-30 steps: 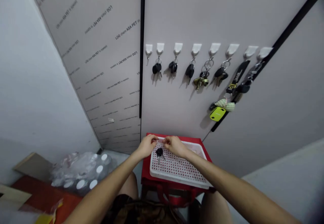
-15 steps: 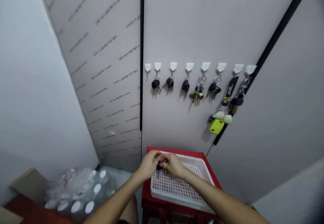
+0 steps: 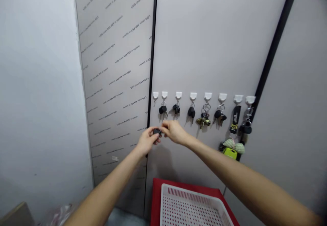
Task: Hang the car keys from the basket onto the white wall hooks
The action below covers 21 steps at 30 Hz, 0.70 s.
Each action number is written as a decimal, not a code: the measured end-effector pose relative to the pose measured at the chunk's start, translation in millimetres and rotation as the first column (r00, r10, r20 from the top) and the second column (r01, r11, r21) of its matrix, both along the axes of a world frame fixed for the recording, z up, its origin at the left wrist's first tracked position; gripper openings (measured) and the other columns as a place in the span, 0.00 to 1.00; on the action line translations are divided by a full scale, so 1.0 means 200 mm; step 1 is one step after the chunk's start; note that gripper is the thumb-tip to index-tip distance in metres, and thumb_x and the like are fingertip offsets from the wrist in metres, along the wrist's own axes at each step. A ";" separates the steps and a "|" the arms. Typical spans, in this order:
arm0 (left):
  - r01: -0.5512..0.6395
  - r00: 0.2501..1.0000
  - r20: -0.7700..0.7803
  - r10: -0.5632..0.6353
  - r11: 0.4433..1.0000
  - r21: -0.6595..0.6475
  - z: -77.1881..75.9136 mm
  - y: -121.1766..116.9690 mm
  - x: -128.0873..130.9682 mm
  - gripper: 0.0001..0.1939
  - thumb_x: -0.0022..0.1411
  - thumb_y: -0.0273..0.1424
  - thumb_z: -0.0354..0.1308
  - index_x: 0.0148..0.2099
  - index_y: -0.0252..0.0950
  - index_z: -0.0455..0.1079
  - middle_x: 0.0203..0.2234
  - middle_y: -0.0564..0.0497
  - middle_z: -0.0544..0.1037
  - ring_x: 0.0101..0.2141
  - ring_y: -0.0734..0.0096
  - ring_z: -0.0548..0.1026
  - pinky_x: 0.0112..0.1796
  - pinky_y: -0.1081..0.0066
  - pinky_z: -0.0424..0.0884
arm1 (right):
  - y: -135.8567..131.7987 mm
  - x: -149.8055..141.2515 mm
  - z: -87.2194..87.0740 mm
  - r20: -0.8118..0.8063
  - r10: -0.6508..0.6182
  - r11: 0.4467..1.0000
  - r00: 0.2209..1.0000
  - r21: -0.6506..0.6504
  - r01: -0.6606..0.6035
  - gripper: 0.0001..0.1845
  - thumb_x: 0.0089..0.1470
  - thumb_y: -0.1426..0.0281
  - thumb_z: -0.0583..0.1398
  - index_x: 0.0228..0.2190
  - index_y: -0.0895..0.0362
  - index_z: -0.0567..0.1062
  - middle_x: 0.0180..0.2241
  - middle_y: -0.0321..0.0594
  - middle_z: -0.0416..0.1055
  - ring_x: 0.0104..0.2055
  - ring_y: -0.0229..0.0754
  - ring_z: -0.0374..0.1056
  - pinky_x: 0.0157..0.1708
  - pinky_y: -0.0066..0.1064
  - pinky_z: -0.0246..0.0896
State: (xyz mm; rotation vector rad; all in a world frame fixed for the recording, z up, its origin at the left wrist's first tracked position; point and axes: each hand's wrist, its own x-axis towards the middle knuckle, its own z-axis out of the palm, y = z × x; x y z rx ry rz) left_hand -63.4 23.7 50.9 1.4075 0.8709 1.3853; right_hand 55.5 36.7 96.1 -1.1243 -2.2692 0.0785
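Note:
A black-headed key (image 3: pixel 157 131) is held between my two hands, raised in front of the grey wall panel. My left hand (image 3: pixel 146 140) pinches it from the left. My right hand (image 3: pixel 174 131) pinches it from the right. Both hands sit just below a row of white wall hooks (image 3: pixel 193 96). The leftmost hook (image 3: pixel 155 95) hangs bare, right above the key. The other hooks carry key bunches (image 3: pixel 191 111), most with black heads.
A white perforated basket (image 3: pixel 194 205) rests on a red stool (image 3: pixel 157 198) below my arms. A green tag and striped fob (image 3: pixel 231 150) dangle at the right end of the row. A black strip (image 3: pixel 270 57) runs up the panel.
Both hands have lifted the black key out of the basket and up to the wall, under the leftmost hook. The view has tilted upward.

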 end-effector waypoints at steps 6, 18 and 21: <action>-0.104 0.962 0.254 0.102 0.995 -0.007 0.36 0.18 -0.04 0.09 0.50 0.20 0.42 0.36 0.30 0.58 0.17 0.55 0.66 0.14 0.87 0.63 0.17 0.83 0.57 | 0.19 -0.18 0.32 -0.165 -0.158 0.971 0.974 0.154 0.184 0.07 0.41 0.73 0.50 0.23 0.61 0.68 0.18 0.38 0.66 0.19 0.30 0.60 0.20 0.19 0.53; -0.246 0.951 0.142 0.273 0.952 -0.179 0.31 0.39 -0.05 0.05 0.50 0.22 0.44 0.32 0.29 0.58 0.12 0.57 0.63 0.12 0.86 0.62 0.17 0.82 0.58 | 0.36 -0.25 0.32 0.013 -0.333 0.921 0.943 0.219 0.322 0.13 0.37 0.82 0.49 0.27 0.63 0.69 0.26 0.47 0.67 0.29 0.39 0.62 0.29 0.26 0.55; -0.225 0.968 0.061 0.243 0.952 -0.209 0.19 0.33 -0.05 0.04 0.48 0.22 0.46 0.30 0.29 0.59 0.11 0.58 0.63 0.12 0.84 0.62 0.16 0.82 0.57 | 0.27 -0.20 0.26 -0.050 -0.206 0.921 0.977 0.328 0.211 0.16 0.39 0.81 0.48 0.32 0.63 0.67 0.32 0.48 0.65 0.35 0.38 0.60 0.35 0.26 0.53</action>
